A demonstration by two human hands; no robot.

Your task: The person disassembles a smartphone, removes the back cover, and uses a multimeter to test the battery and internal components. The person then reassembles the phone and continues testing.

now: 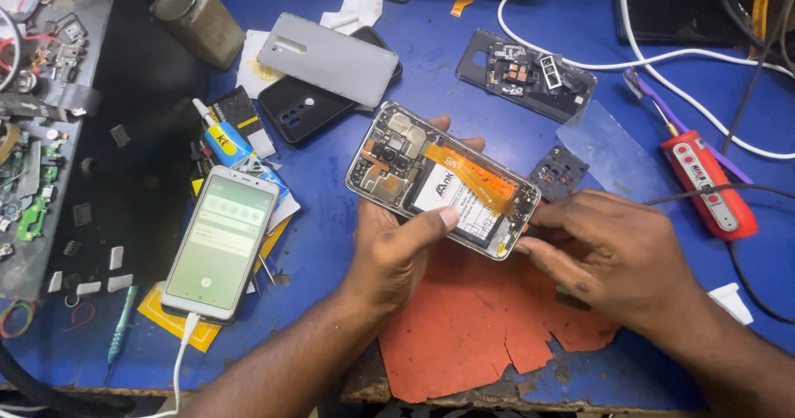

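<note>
A white phone (219, 244) lies face up near the bench's front left edge, its tall rectangular screen (222, 237) lit pale green with a row of small round icons along the top. Just behind it lies a small blue and yellow glue tube (225, 140) with a printed label. The opened phone (443, 182) carries a white rectangular battery label (451, 198) with dark print, partly crossed by an orange ribbon.

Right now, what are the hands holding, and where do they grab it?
The left hand cradles the opened phone from beneath, thumb on its battery. The right hand pinches its lower end.
</note>
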